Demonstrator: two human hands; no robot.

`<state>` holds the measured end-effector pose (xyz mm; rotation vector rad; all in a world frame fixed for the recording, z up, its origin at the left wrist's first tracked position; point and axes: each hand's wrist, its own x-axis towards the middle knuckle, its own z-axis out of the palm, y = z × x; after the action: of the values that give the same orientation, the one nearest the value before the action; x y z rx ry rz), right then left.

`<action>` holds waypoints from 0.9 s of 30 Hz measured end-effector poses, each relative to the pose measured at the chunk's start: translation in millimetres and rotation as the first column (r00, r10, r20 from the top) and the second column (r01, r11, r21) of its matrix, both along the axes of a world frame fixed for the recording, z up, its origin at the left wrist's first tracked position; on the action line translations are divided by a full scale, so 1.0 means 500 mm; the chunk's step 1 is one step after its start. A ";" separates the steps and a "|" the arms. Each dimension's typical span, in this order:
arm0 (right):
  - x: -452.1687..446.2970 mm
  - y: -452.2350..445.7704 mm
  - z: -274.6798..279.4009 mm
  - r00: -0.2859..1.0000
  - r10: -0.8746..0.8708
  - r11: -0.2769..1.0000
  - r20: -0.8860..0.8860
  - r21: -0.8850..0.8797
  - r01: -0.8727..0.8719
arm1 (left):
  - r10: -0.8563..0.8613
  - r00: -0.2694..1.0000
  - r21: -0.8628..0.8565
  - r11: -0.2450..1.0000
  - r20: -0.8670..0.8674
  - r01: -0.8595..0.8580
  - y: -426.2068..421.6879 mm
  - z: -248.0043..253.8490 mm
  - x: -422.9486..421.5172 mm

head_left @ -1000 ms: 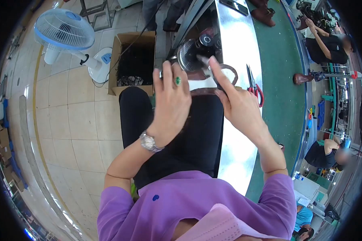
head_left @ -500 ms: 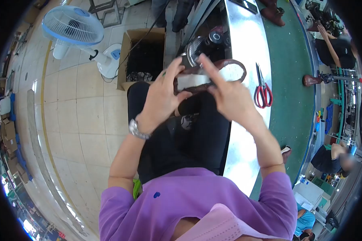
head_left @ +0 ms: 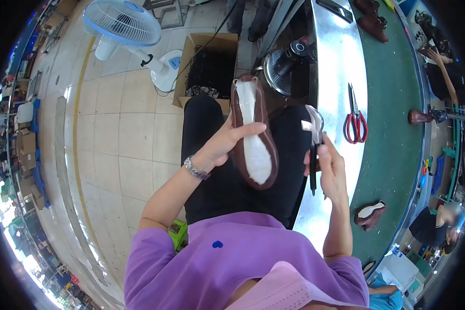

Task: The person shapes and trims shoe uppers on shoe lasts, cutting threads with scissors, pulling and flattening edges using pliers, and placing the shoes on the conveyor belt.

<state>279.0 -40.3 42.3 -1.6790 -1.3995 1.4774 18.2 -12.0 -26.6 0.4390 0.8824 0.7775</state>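
Two things gripped. Our left hand (head_left: pixel 223 143) grasps brown shoe (head_left: pixel 257 161) over lap (head_left: pixel 212 191), pale underside facing up, thumb laid across it, seemingly for steadiness. Our right hand (head_left: pixel 334 168) has fingers wrapped round black handles of pincer-like tool (head_left: pixel 316 129), apparently leaving metal head free. Red-handled scissors (head_left: pixel 355 125) lie on desk (head_left: pixel 341 57), likely for easy reach.
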 end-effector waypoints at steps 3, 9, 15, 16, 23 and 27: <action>0.028 -0.024 -0.023 0.941 -0.093 0.989 -0.326 -0.139 0.049 | -0.073 0.985 0.270 0.956 -0.155 0.114 -0.026 0.014 -0.024; 0.008 -0.079 -0.061 0.898 -0.028 0.942 -0.440 -0.311 -0.123 | -0.068 0.917 0.600 0.737 -0.394 0.312 -0.138 -0.106 -0.022; -0.031 -0.115 -0.080 0.854 -0.114 0.789 -0.508 -0.568 -0.233 | -0.311 0.903 0.459 0.783 -0.296 0.420 -0.175 -0.162 -0.031; -0.031 -0.117 -0.082 0.862 -0.084 0.790 -0.501 -0.560 -0.248 | -0.352 0.903 0.481 0.764 -0.246 0.429 -0.158 -0.151 -0.034; -0.049 -0.110 -0.081 0.875 0.132 0.803 -0.466 -0.467 -0.370 | -0.004 0.953 0.319 0.942 -0.301 0.105 -0.139 -0.100 0.025; -0.067 -0.125 -0.070 0.901 0.218 0.816 -0.375 -0.436 -0.379 | 0.182 0.944 0.273 0.956 -0.276 -0.105 -0.156 -0.070 0.072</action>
<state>245.3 -102.9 7.4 -1.4385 -1.2109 2.3421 54.3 -90.1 -61.4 0.7407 1.1107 0.9827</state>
